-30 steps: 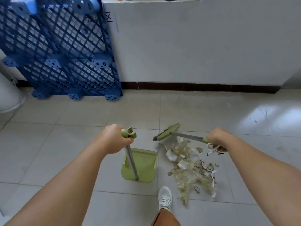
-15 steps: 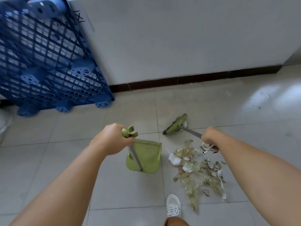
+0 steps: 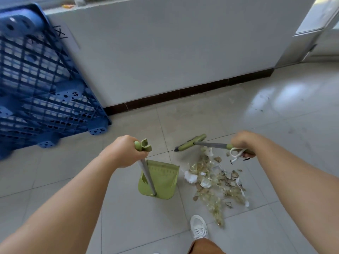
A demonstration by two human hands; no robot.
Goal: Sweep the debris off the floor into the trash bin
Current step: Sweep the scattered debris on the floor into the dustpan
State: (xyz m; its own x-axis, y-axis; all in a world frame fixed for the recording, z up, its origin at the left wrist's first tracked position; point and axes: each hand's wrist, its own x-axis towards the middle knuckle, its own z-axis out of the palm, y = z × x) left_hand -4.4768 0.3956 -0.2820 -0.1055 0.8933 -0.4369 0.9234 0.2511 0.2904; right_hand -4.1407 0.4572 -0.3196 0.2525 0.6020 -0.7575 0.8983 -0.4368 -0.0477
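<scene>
The debris [image 3: 214, 182] lies on the floor [image 3: 275, 125] in a loose pile of pale shards, brown flakes and torn white scraps. The pile is longer than it is wide, its long axis running from the far end near the broom head down toward the shoe [image 3: 199, 227], where it thins to a narrow tail.

Just left of the pile stands the dustpan [image 3: 161, 180], green, its flat open edge turned toward the wall [image 3: 165, 52] and its rounded back toward the person. Its grey pole rises from the back, tilted up and to the left, and ends in a green clip. The left hand [image 3: 124, 153] is wrapped around the pole just below that clip.

At the far end of the pile sits the broom [image 3: 190, 143]. Its green head lies aslant, the low end at the left and the high end at the right, touching the floor just beyond the debris. Its grey handle runs nearly level to the right into the right hand [image 3: 242, 142], which is clenched on the green grip; a white loop hangs below the fist.

A blue pallet [image 3: 42, 79] leans against the wall at the left, well apart from the pile. A dark skirting strip runs along the wall's foot. An orange-brown trouser leg shows above the white shoe at the bottom edge.
</scene>
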